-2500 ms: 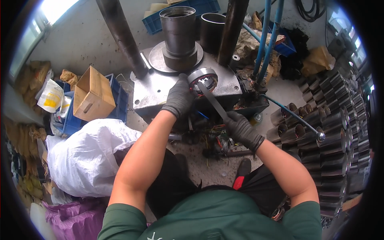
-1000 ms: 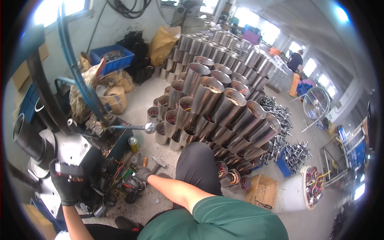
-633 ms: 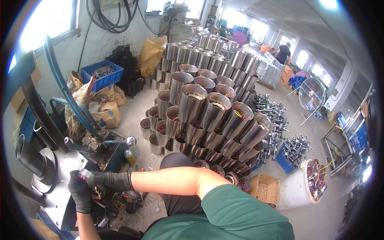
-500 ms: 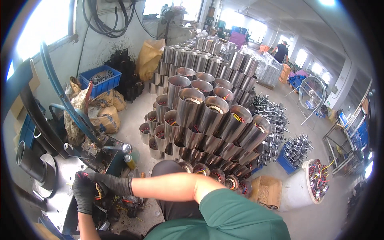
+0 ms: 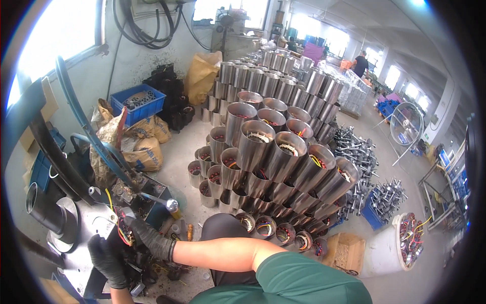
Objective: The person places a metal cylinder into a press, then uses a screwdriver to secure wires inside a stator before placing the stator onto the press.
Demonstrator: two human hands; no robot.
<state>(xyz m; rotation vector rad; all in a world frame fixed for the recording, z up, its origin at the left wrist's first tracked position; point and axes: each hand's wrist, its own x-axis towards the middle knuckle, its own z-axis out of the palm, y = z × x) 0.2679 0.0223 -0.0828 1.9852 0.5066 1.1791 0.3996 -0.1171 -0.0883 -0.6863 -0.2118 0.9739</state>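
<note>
Both my hands wear dark gloves. My right hand (image 5: 154,240) reaches in from the right and grips a motor stator (image 5: 124,229) with yellow, red and green wires, at the edge of a metal work plate (image 5: 87,234). One yellow wire sticks up from it. Over the near part of the plate, my left hand (image 5: 107,261) is apart from the stator, its fingers loosely bent and parted, with nothing visible in them. Left of the hands stands a dark cylindrical post (image 5: 44,209) on a round flange. A blue lever frame (image 5: 83,126) rises behind the plate.
Stacked steel cylinders (image 5: 257,144) with windings inside fill the middle. A ball-ended handle (image 5: 171,204) juts out near my hands. Sacks (image 5: 144,154) and a blue crate (image 5: 136,104) stand behind; a white bin of stators (image 5: 390,248) and a carton (image 5: 345,252) are at right.
My left hand has come away from the stator and moved down. The right hand keeps the stator, now with its wires showing. The view has shifted slightly left.
</note>
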